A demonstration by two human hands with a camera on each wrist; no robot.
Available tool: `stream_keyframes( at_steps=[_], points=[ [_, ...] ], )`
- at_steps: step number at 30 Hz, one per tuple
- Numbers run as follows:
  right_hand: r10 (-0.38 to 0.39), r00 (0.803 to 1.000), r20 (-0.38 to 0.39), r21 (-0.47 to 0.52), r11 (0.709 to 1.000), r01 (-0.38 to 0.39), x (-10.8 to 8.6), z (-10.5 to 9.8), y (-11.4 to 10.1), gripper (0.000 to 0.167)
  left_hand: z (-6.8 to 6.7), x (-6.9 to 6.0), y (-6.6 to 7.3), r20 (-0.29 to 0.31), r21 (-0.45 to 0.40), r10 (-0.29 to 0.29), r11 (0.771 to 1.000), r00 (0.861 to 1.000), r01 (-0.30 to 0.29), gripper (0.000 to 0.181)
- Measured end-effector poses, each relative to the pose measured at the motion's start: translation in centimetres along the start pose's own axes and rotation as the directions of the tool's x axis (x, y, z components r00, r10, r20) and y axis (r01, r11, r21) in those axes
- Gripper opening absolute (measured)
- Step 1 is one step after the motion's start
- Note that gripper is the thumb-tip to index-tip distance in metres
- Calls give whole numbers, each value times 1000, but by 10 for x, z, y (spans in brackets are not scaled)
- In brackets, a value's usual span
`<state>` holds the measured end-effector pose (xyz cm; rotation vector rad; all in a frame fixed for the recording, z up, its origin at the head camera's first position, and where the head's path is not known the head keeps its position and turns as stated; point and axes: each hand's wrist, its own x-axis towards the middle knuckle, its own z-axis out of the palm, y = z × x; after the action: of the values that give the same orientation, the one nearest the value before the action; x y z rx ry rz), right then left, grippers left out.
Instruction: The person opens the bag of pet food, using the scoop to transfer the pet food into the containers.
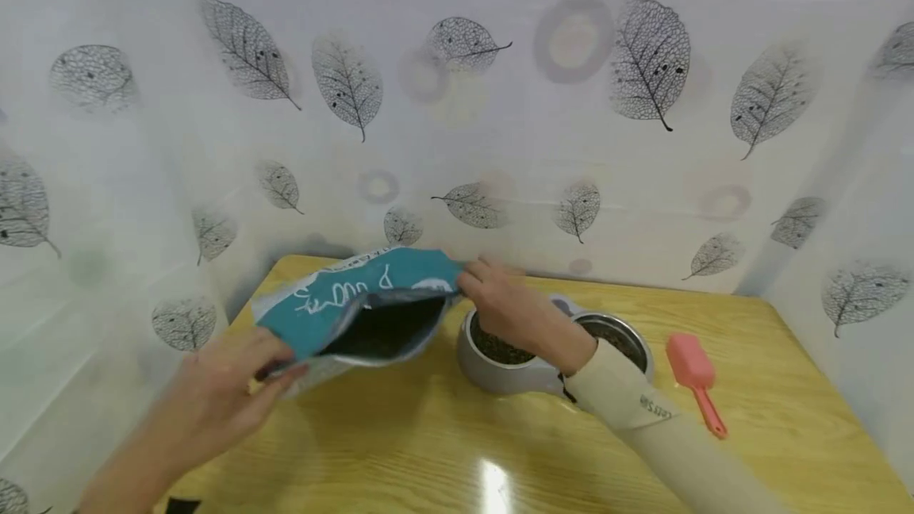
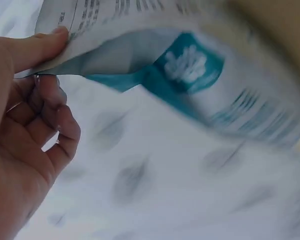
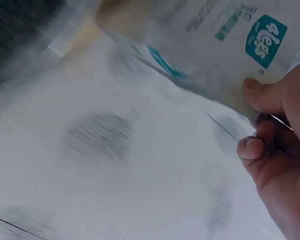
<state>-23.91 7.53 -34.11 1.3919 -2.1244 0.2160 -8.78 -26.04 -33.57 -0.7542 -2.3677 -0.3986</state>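
A teal and white pet food bag (image 1: 400,268) is held above the left part of the table, its wide mouth facing me and its inside dark. With thumb and fingers my left hand (image 1: 221,387) pinches the left corner of the mouth. My right hand (image 1: 517,308) grips the opposite corner. In the left wrist view the left hand (image 2: 30,110) has its thumb on the printed side of the bag (image 2: 260,95). The right wrist view shows the right hand (image 3: 285,130) pinching the bag's edge (image 3: 215,65) near a teal logo.
Behind the right forearm stands a grey double pet bowl (image 1: 485,375), with dark contents in both metal dishes. A pink scoop (image 1: 693,363) lies to its right on the wooden table (image 1: 428,450). A leaf-patterned curtain (image 1: 457,133) hangs behind and on both sides.
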Motion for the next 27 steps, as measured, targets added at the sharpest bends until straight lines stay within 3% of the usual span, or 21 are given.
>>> stream_keyframes(
  at_steps=[1, 3, 4, 6, 7, 8, 10, 11, 12, 14, 17, 19, 20, 22, 24, 27],
  points=[
    [25, 1000, -3, 53, 998, -24, 15, -10, 7, 13, -13, 10, -9, -56, -6, 18, 1000, 998, -18, 29],
    [86, 996, 29, 164, 982, -89, 49, -28, 23, 6, -36, 30, -28, -122, -11, -9, 1000, 992, 8, 45],
    [121, 991, 57, 228, 965, -131, 66, -35, 30, 4, -44, 38, -39, -145, -2, -44, 999, 988, 44, 46],
    [190, 971, 145, 314, 922, -228, 95, -42, 44, 5, -53, 51, -59, -152, -22, -183, 983, 971, 182, 36],
    [217, 959, 180, 344, 900, -268, 106, -41, 49, 7, -54, 54, -67, -133, -34, -269, 963, 954, 267, 31],
    [244, 945, 216, 364, 878, -310, 115, -40, 53, 9, -56, 56, -74, -94, -22, -365, 931, 926, 365, 27],
    [289, 921, 260, 387, 843, -374, 126, -36, 59, 9, -56, 56, -84, -42, -9, -505, 863, 862, 505, 24],
    [307, 912, 271, 392, 830, -396, 129, -34, 61, 10, -56, 56, -87, -25, -4, -546, 838, 837, 546, 26],
    [320, 907, 272, 397, 821, -409, 130, -33, 62, 9, -56, 56, -89, -21, 3, -558, 829, 829, 559, 27],
    [340, 902, 265, 402, 812, -424, 130, -30, 64, 8, -51, 56, -93, -70, -3, -512, 858, 856, 513, 23],
    [359, 900, 246, 410, 803, -432, 127, -27, 64, 7, -43, 60, -97, -194, -7, -359, 931, 913, 364, 15],
    [373, 900, 228, 423, 794, -436, 125, -26, 63, 7, -40, 65, -101, -248, 10, -272, 959, 930, 283, 16],
    [378, 899, 220, 433, 788, -438, 124, -24, 62, 7, -40, 67, -103, -245, 10, -269, 960, 931, 280, 16],
    [386, 898, 210, 455, 775, -439, 123, -23, 58, 7, -43, 71, -107, -183, -3, -330, 942, 926, 335, 17],
    [380, 903, 202, 471, 770, -430, 122, -21, 53, 9, -48, 74, -108, -90, -8, -414, 910, 906, 415, 20],
    [343, 911, 227, 477, 777, -411, 124, -20, 41, 16, -52, 81, -105, 75, -7, -521, 852, 850, 523, 28]
  ],
)
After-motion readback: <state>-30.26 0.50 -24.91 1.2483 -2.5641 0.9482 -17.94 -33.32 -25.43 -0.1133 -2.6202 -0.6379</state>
